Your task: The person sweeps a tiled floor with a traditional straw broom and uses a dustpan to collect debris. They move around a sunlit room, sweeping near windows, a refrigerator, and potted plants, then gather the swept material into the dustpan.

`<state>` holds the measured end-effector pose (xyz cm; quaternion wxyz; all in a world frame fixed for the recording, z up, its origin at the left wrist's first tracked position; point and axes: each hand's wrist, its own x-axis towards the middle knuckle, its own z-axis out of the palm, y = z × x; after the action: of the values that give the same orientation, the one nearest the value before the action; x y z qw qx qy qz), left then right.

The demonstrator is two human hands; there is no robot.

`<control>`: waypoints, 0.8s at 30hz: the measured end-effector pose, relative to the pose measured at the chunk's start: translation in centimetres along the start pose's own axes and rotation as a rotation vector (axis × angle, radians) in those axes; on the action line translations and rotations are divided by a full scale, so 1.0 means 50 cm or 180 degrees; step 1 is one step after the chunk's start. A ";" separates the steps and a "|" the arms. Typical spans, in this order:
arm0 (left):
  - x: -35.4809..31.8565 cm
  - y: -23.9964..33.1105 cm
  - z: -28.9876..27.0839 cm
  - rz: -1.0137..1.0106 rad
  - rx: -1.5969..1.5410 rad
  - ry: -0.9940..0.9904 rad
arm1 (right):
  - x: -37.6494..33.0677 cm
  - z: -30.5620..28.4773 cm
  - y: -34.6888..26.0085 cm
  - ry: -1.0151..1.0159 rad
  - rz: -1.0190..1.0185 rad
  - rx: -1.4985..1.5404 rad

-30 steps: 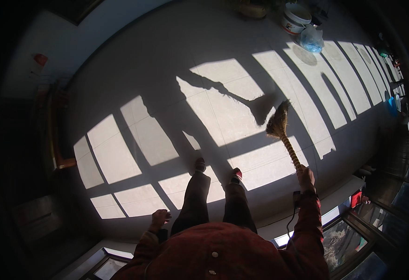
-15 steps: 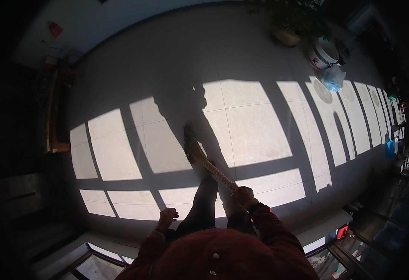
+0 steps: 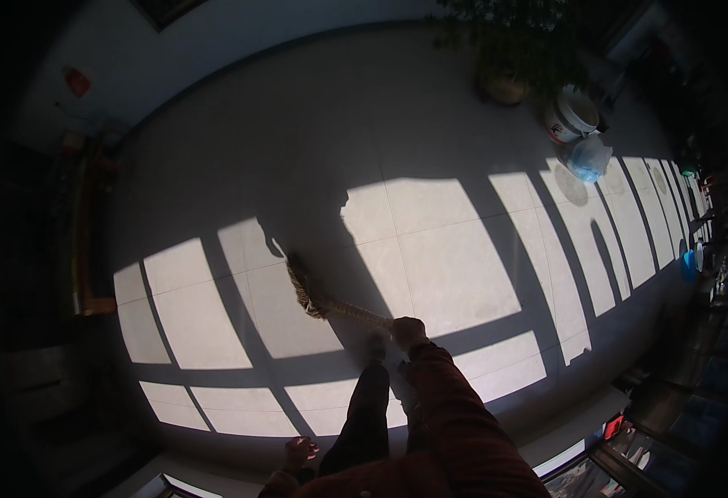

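A short broom with straw bristles (image 3: 304, 286) and a pale, wrapped handle (image 3: 356, 313) slants across the floor in front of me. My right hand (image 3: 410, 332) is closed around the near end of that handle, with the arm stretched forward. The bristle head lies to the left of this hand, at the edge of my shadow, and appears to touch the tiles. Down by my left leg hangs my left hand (image 3: 302, 451), holding nothing, its fingers loosely bent and a little apart.
Bright window light and shadow bars cover the tiled floor (image 3: 455, 249). A potted plant (image 3: 503, 87), a white bucket (image 3: 573, 112) and a clear bluish plastic bag (image 3: 588, 158) stand at the far right. Dark wooden furniture (image 3: 94, 249) lines the left. My foot (image 3: 376, 344) is near the handle.
My right hand has moved forward and left, swinging the broom head leftward. The handle now lies flatter across the view. My left hand sits lower in the picture, and the view has shifted.
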<state>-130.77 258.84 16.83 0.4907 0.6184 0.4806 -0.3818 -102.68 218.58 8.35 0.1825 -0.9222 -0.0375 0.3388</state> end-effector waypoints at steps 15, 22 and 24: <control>0.052 0.198 0.052 0.0374 0.0616 -0.0315 | -0.396 -0.102 0.473 0.1444 0.3009 0.0395; 0.062 0.179 0.064 0.0183 0.0831 -0.0449 | -0.502 -0.066 0.298 0.1516 0.2729 0.1225; 0.063 0.179 0.075 0.0237 0.1074 -0.0514 | -0.521 -0.039 0.216 0.1369 0.2155 0.1375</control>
<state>-121.30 255.37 15.14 0.4308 0.6766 0.3456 -0.4870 -122.01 202.90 21.73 0.2533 -0.8727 0.3765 0.1803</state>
